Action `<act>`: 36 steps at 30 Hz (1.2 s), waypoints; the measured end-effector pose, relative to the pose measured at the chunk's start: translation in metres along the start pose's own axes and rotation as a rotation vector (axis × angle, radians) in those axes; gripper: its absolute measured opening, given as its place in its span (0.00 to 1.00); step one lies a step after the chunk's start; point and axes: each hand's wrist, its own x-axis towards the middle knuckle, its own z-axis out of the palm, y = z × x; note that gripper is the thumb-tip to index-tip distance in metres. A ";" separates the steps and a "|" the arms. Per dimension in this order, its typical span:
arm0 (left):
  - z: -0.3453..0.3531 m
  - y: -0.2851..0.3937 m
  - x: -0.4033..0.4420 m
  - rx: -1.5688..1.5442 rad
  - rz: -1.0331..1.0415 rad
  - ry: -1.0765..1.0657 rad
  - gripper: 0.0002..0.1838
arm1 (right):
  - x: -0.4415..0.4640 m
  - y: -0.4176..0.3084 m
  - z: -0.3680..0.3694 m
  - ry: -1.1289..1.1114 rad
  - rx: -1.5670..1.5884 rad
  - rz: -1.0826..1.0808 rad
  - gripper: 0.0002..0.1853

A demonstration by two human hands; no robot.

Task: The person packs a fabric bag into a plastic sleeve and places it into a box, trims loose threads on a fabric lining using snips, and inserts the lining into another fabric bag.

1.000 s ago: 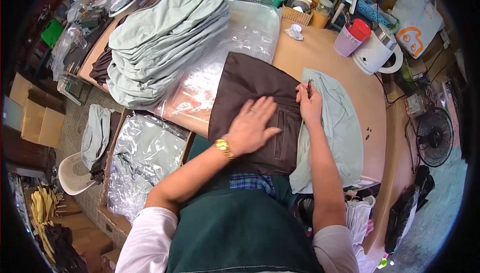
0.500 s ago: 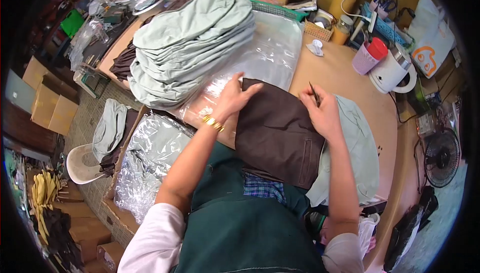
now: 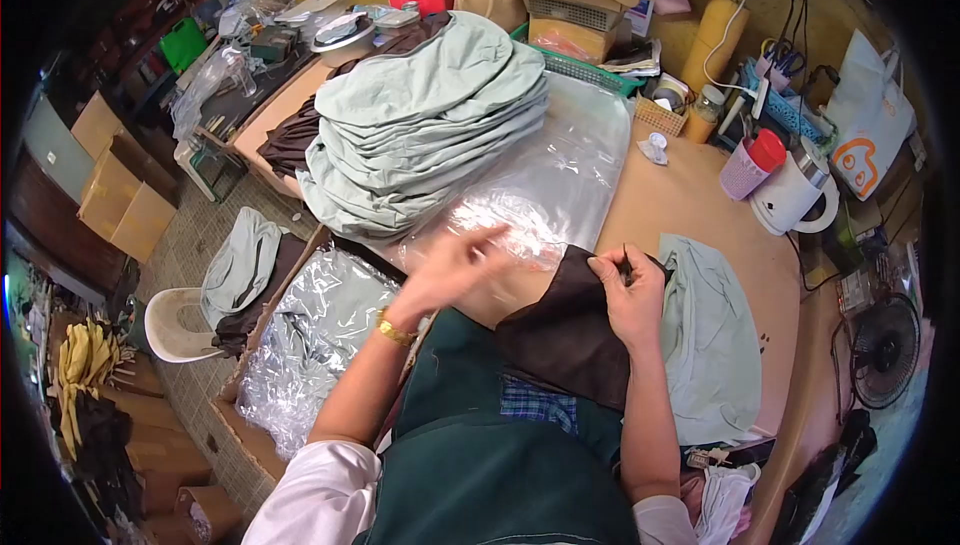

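Note:
My left hand [image 3: 452, 270] is in the air, blurred, with its fingers stretched out and nothing visible in them. It is just left of a dark brown fabric piece [image 3: 570, 345], which lies across the table edge and my lap. My right hand [image 3: 635, 300] pinches the upper edge of this brown fabric. A small dark pointed tool [image 3: 627, 267] shows among its fingers, mostly hidden, so I cannot make out its kind. Beside that hand, a pale green fabric piece [image 3: 710, 365] rests on the table. Clear plastic sheets [image 3: 580, 155] lie beyond my left hand.
A tall stack of pale green fabric pieces [image 3: 420, 115] stands at the back left. Below it, a carton holds plastic-wrapped fabric [image 3: 320, 315]. A pink cup [image 3: 745, 170], a white kettle [image 3: 795, 195] and a basket [image 3: 660, 117] line the back right. A fan [image 3: 885, 350] is far right.
My left hand has let go of the brown fabric's left side. The fabric's upper part has folded over, and my right hand now grips its edge. The view has tilted upward.

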 end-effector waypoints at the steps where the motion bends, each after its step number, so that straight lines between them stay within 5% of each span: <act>1: 0.012 0.003 0.000 -0.002 -0.003 0.006 0.18 | -0.002 -0.003 0.002 -0.007 0.000 -0.001 0.10; 4: 0.049 0.011 0.007 -0.307 0.010 -0.044 0.21 | -0.011 -0.014 0.006 0.005 -0.044 0.007 0.10; 6: 0.056 0.008 0.014 -0.710 -0.168 -0.085 0.20 | -0.016 -0.017 0.007 0.029 -0.071 -0.039 0.10; 10: 0.065 0.010 0.009 -0.837 -0.222 -0.086 0.17 | -0.022 -0.014 0.005 0.076 -0.088 -0.090 0.11; 12: 0.070 0.005 0.008 -1.247 -0.301 0.019 0.14 | -0.025 -0.007 0.002 0.066 -0.030 -0.085 0.09; 15: 0.073 -0.001 0.006 -1.325 -0.208 -0.068 0.14 | -0.024 -0.025 0.005 0.159 -0.251 -0.221 0.11; 17: 0.071 0.011 0.002 -1.332 -0.212 -0.072 0.15 | -0.029 -0.047 0.006 0.164 -0.019 -0.038 0.16; 19: 0.070 0.018 0.000 -1.342 -0.216 -0.080 0.16 | -0.029 -0.053 -0.002 0.144 -0.590 -0.308 0.17; 23: 0.068 0.025 -0.002 -1.330 -0.187 -0.092 0.17 | -0.034 -0.073 0.000 0.103 -0.857 -0.515 0.18; 36: 0.079 0.027 -0.010 -1.209 0.020 -0.055 0.14 | -0.031 -0.072 0.011 0.146 -0.886 -0.643 0.11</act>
